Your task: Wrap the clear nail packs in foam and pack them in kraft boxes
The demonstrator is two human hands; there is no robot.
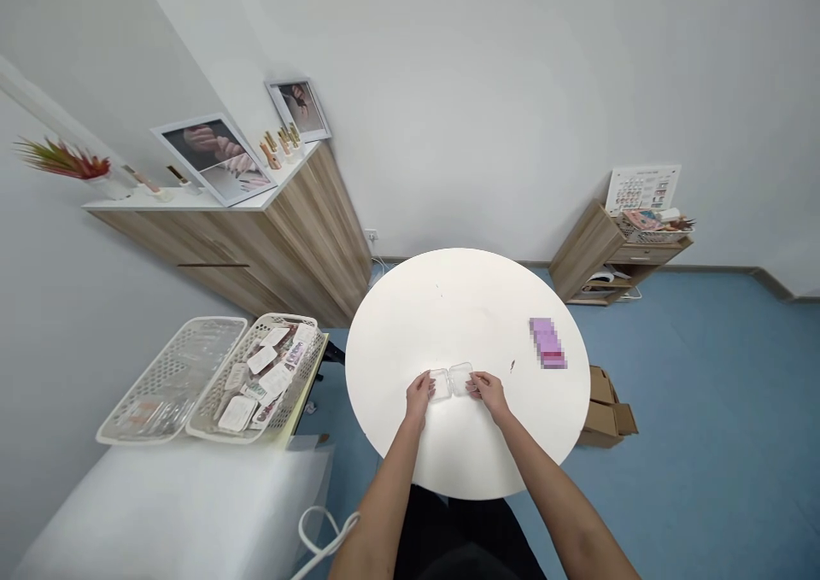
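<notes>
The person is holding a small see-through plastic box point(450, 381) with both hands, right at the near edge of a round white table point(467, 298). The box seems to be lying open in two halves, side by side, but I cannot tell if a hinge is joining them. The left hand point(419, 395) is gripping the left half, with its fingers curling over the outer side. The right hand point(489, 395) is gripping the right half in the same way. Both hands are closing in narrow around the box, and they are almost meeting in the middle. The box is sitting between them, and it is touching the table or very close to it. I cannot see anything inside it.

A blurry pink and purple packet point(547, 342) is lying on the table, well away to the right of the right hand. Off to the left, a white basket point(256, 379) is holding many small cards and packets, and it is sitting beside a second white basket point(172, 379). A cardboard box point(602, 413) is standing on the blue floor past the table
</notes>
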